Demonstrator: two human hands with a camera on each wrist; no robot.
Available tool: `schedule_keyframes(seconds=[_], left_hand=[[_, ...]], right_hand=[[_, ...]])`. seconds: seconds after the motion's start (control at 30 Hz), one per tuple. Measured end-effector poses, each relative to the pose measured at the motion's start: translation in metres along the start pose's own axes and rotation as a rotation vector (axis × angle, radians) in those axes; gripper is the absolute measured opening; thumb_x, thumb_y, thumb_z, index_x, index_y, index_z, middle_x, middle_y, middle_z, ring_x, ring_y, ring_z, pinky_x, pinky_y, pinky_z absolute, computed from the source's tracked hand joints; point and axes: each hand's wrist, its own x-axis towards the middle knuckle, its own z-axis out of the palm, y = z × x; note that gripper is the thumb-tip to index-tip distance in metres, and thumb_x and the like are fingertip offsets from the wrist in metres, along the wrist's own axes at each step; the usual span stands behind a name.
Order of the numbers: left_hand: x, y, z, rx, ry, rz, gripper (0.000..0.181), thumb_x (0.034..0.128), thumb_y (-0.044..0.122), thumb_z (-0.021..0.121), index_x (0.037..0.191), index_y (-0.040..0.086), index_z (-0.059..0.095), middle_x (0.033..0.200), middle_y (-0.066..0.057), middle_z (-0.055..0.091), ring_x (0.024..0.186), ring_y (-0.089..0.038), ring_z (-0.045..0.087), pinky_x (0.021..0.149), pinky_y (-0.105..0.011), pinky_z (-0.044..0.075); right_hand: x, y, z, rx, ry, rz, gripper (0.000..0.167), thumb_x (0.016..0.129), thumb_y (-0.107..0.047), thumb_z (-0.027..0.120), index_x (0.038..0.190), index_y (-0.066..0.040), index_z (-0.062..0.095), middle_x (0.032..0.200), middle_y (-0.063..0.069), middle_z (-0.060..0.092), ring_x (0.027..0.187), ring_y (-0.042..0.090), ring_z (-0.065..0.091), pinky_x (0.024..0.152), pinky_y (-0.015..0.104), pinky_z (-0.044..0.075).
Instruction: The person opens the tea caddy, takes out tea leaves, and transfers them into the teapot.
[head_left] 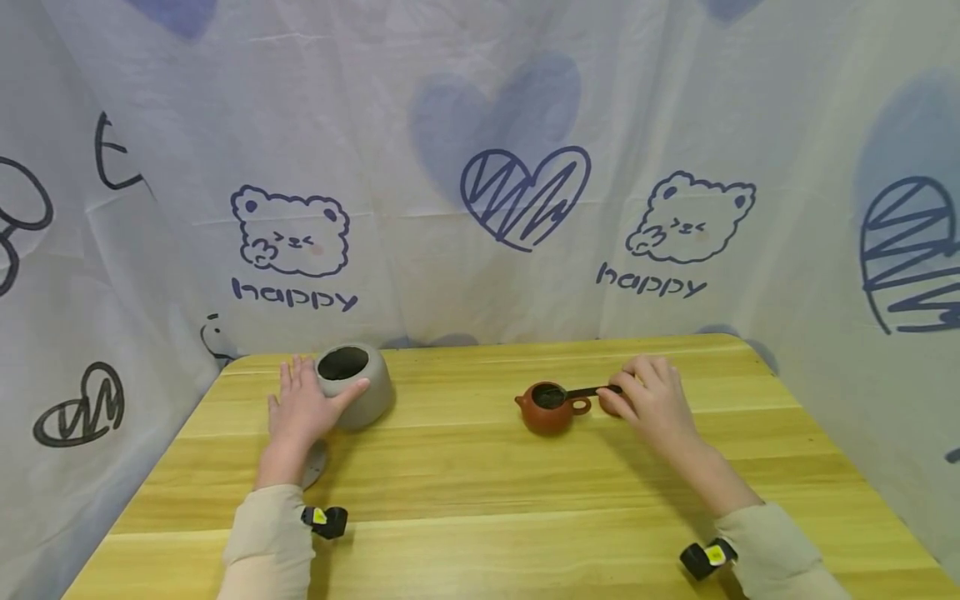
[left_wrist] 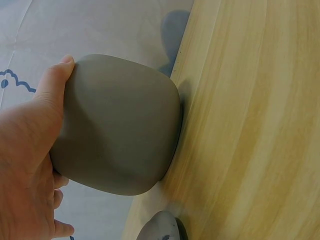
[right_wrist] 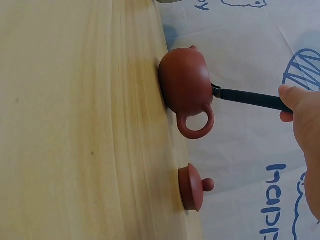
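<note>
Beside round russet teapot (right_wrist: 187, 82), right hand (head_left: 656, 404) pinches slim black tool (right_wrist: 252, 100); left hand (head_left: 303, 408) clasps smooth grey jar (left_wrist: 120, 125).

Left of the red teapot (head_left: 549, 419), bare tabletop (head_left: 450, 442) leaves passage as far as the grey jar (head_left: 375, 396), while the lid (right_wrist: 191, 189), black-handled tool (right_wrist: 250, 98) and right hand (head_left: 656, 404) obstruct the teapot's right.

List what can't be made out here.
Head view: inside the grey jar, too dark; left wrist view shows only its outside.
Right wrist view: the teapot hides the far end of the black tool; head view, too dark.
Head view: the left forearm covers part of the grey disc; left wrist view's bottom edge cuts it off.
Right wrist view: the right edge crops the right grip.
</note>
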Motion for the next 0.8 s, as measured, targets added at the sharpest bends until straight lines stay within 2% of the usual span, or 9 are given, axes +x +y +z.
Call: schedule_keyframes(seconds=[0.37,0.47,0.67,0.8], left_hand=[[-0.0006,0.0004,-0.0021,-0.001,-0.012,-0.005,0.124,0.0797,0.083,0.045,0.154,-0.006,0.001,0.16,-0.028,-0.011,0.148,-0.045,-0.013,0.113,-0.073,-0.001],[-0.0009,0.0006,-0.0023,-0.006,-0.005,-0.002,0.123,0.0798,0.083,0.045,0.154,-0.006,0.002,0.16,-0.028,-0.01,0.148,-0.045,-0.012,0.113,-0.073,0.0],[-0.0005,-0.0001,-0.0017,-0.01,0.007,0.008,0.123,0.0801,0.083,0.045,0.154,-0.006,0.002,0.16,-0.028,-0.009,0.148,-0.046,-0.012,0.112,-0.074,0.0],[-0.0012,-0.0003,-0.0009,-0.011,0.003,0.008,0.123,0.08,0.083,0.045,0.154,-0.006,0.001,0.16,-0.028,-0.01,0.148,-0.045,-0.013,0.113,-0.074,0.0]], right_hand=[[0.0001,0.001,-0.0044,-0.01,-0.025,-0.028,0.042,0.097,-0.043,0.054,0.086,-0.005,0.067,0.09,0.012,0.057,0.086,0.031,0.047,0.076,0.045,0.037],[0.0002,0.0018,-0.0041,-0.003,-0.018,-0.014,0.044,0.097,-0.044,0.053,0.086,-0.004,0.067,0.09,0.012,0.058,0.087,0.032,0.048,0.077,0.045,0.037],[-0.0006,0.0038,-0.003,0.031,-0.004,0.032,0.033,0.091,-0.035,0.064,0.086,-0.003,0.068,0.09,0.014,0.06,0.088,0.033,0.05,0.079,0.046,0.038],[-0.0007,0.005,-0.0013,0.06,0.035,0.054,0.038,0.092,-0.037,0.062,0.084,0.0,0.069,0.087,0.014,0.059,0.087,0.034,0.049,0.079,0.047,0.037]])
